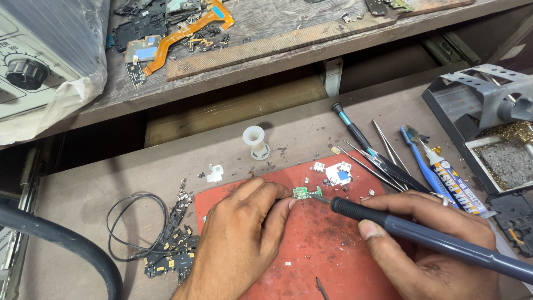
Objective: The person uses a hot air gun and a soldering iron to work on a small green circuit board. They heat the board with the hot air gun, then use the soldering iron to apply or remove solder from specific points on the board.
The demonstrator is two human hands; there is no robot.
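Hands work over the red mat (322, 244): left hand (244, 233) pinches a small green board (301, 193), right hand (427, 244) grasps a soldering iron (422, 236), near a grey tray (444, 105) holding gold wool (508, 133).

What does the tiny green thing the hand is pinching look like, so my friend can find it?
Start at the red mat in the middle of the brown bench. At its top edge, the left hand pinches a small green circuit board, with the soldering iron tip touching it. Nearby bits are white; only this one is green.
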